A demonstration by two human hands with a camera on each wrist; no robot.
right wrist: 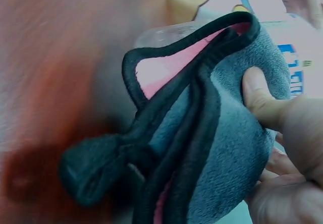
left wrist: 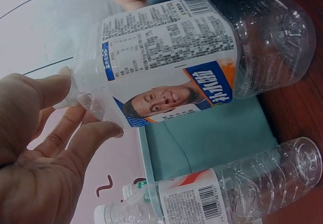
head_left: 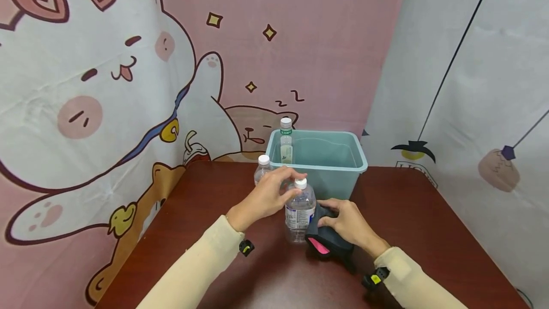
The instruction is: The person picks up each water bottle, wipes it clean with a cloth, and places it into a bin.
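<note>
A large clear plastic bottle [head_left: 299, 218] with a white cap and a printed label stands upright on the table. My left hand [head_left: 274, 192] holds it at the top, thumb and fingers curved about the cap and neck, as the left wrist view also shows. Beside the bottle's right side, my right hand [head_left: 349, 221] grips a folded dark grey cloth [head_left: 328, 237] with black edging and a pink inner side. In the right wrist view the thumb presses on the cloth [right wrist: 227, 133], and a black loop end hangs from it. The cloth overlaps part of the bottle.
Behind the bottle sits a light blue plastic bin [head_left: 339, 170] on the dark red table [head_left: 206, 204]. A smaller clear bottle [head_left: 262, 169] stands left of it, and a bottle with a green neck band [head_left: 286, 142] is at the bin's left end. A cartoon curtain [head_left: 326, 61] hangs behind.
</note>
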